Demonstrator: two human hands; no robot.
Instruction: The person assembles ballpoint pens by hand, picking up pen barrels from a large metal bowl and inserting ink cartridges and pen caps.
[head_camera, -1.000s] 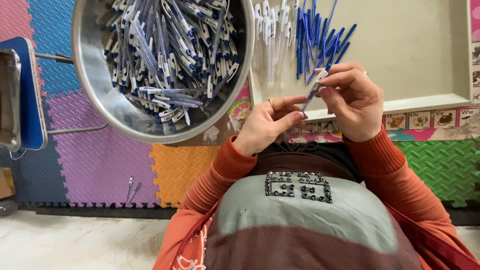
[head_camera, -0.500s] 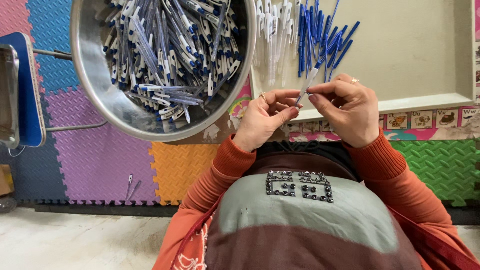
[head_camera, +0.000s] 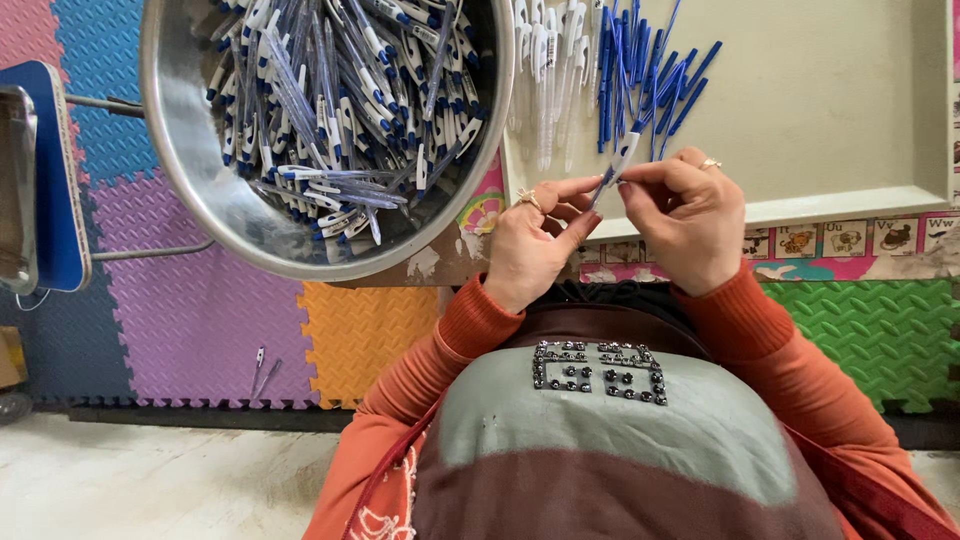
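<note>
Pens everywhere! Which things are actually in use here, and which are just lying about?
In use:
pen, held between left hand and right hand
metal bowl of pens
blue refills on beige tray

Lying about:
two pen parts on foam mats
blue chair

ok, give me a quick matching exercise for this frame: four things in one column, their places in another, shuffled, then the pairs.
Things:
1. pen
2. metal bowl
3. loose blue refills
4. two pens on the floor

Places:
A. on the purple foam mat
B. between the left hand and right hand
C. on the beige tray
D. upper left, full of pens

Pairs: 1-B, 2-D, 3-C, 4-A
</note>
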